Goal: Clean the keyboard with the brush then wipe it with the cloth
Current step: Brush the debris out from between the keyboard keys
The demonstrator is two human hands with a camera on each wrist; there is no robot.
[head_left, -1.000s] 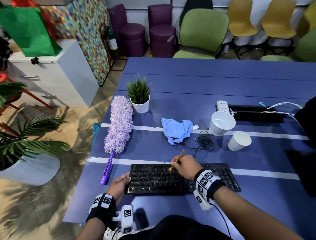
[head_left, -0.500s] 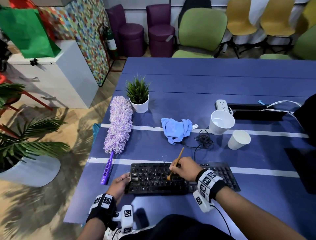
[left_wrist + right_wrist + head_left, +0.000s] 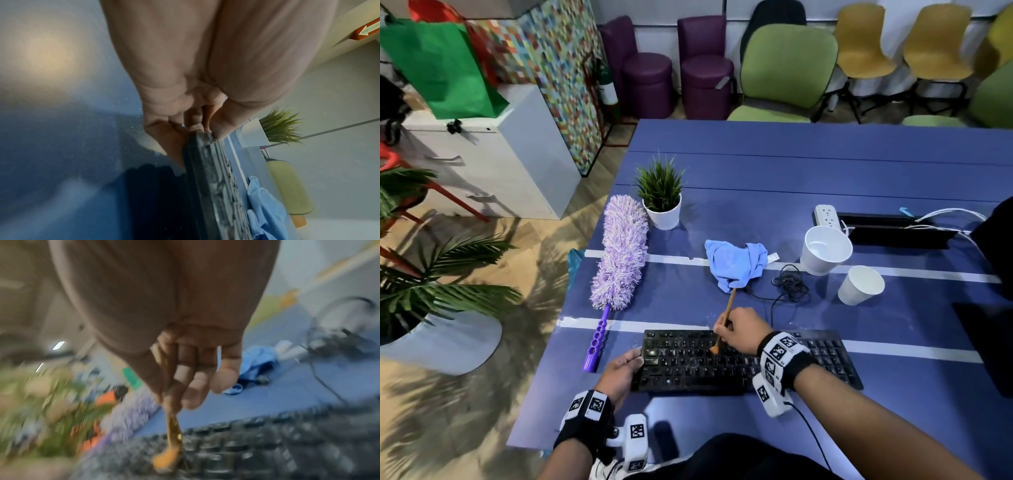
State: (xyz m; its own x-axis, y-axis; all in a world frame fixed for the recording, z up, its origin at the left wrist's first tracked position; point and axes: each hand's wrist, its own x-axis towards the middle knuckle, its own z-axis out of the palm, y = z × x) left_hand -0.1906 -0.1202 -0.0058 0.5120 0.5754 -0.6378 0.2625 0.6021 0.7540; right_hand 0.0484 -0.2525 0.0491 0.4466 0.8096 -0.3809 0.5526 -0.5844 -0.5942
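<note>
A dusty black keyboard (image 3: 722, 363) lies near the front edge of the blue table (image 3: 791, 171). My left hand (image 3: 621, 370) grips its left end, thumb on top (image 3: 220, 129), fingers along the edge. My right hand (image 3: 739, 329) pinches a thin wooden brush (image 3: 727, 311); its orange bristles (image 3: 166, 457) touch the keys in the upper middle of the keyboard (image 3: 267, 443). The right wrist view is blurred by motion. A crumpled blue cloth (image 3: 736, 263) lies behind the keyboard, also seen in the left wrist view (image 3: 267, 211).
A purple duster (image 3: 619, 253) lies left of the keyboard. A small potted plant (image 3: 662, 202) stands behind it. Two white paper cups (image 3: 825, 250) (image 3: 859, 284), a black cable coil (image 3: 789, 284) and a power strip (image 3: 827, 214) sit at the right rear.
My right hand has swept the brush leftward across the upper key rows, with the handle now more upright. The left hand keeps its grip on the keyboard's end.
</note>
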